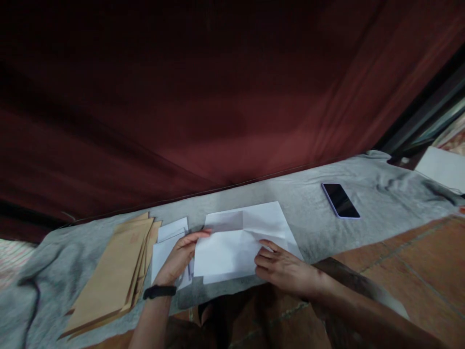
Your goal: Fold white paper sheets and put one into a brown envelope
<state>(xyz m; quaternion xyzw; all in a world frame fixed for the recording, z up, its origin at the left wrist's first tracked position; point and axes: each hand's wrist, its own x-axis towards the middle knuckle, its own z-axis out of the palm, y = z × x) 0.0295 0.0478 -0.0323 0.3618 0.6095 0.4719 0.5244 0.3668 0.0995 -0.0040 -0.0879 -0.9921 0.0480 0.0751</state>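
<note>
A creased white sheet of paper (225, 249) is partly folded over, lying on top of other white paper (267, 213). My left hand (181, 257), with a black band at the wrist, pinches the sheet's left edge between thumb and fingers. At the right part of the same sheet, my right hand (274, 266) has its fingers curled onto the paper near the fold; its thumb is mostly hidden. Smaller folded white papers (170, 240) lie beside and partly under my left hand.
A stack of brown envelopes (112, 264) lies at the left on a grey cloth (294, 194). To the right is a phone (340, 200) with a purple edge. A dark red curtain-like surface (232, 121) rises behind the cloth. Orange floor tiles (417, 257) show in front.
</note>
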